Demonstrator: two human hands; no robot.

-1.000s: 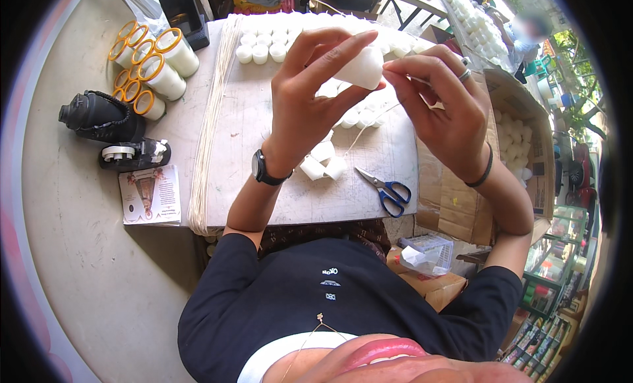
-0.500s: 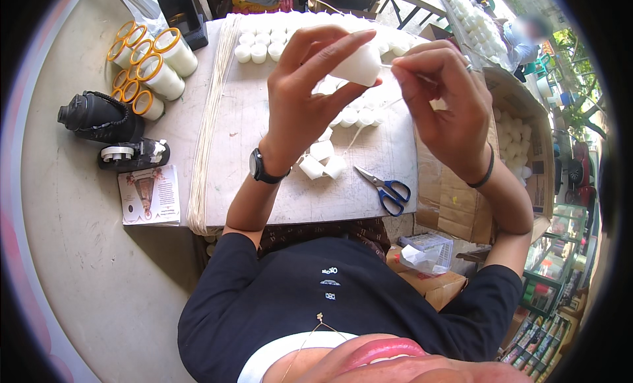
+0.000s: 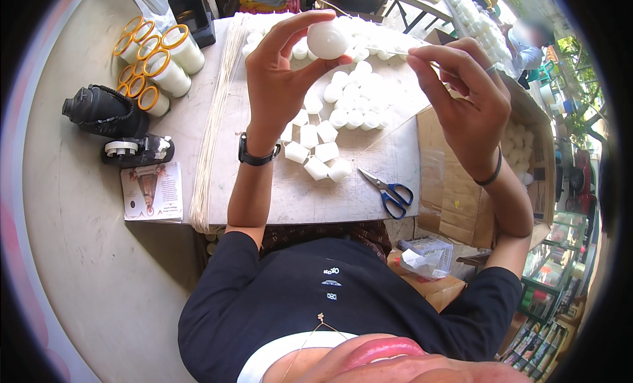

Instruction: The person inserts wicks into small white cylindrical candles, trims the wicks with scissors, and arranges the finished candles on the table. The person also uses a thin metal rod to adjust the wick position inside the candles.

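My left hand is raised over the table, thumb and fingers closed round a small white votive candle, its rounded end facing me. To the right of it, apart from the candle, my right hand pinches a thin white wick; its strand slants down leftward, and the pinched end is hard to see. Below my hands lie several loose white candles, some on their sides. Blue-handled scissors rest partly open near the table's front edge.
A bundle of long wicks runs down the table's left side. Beyond it stand orange-rimmed glass jars, a black bottle and a booklet. At right, a cardboard box holds more candles. A person is at far right.
My left hand has moved left with the candle and turned it. The right hand has shifted slightly right, widening the gap. More loose candles now show beneath my hands.
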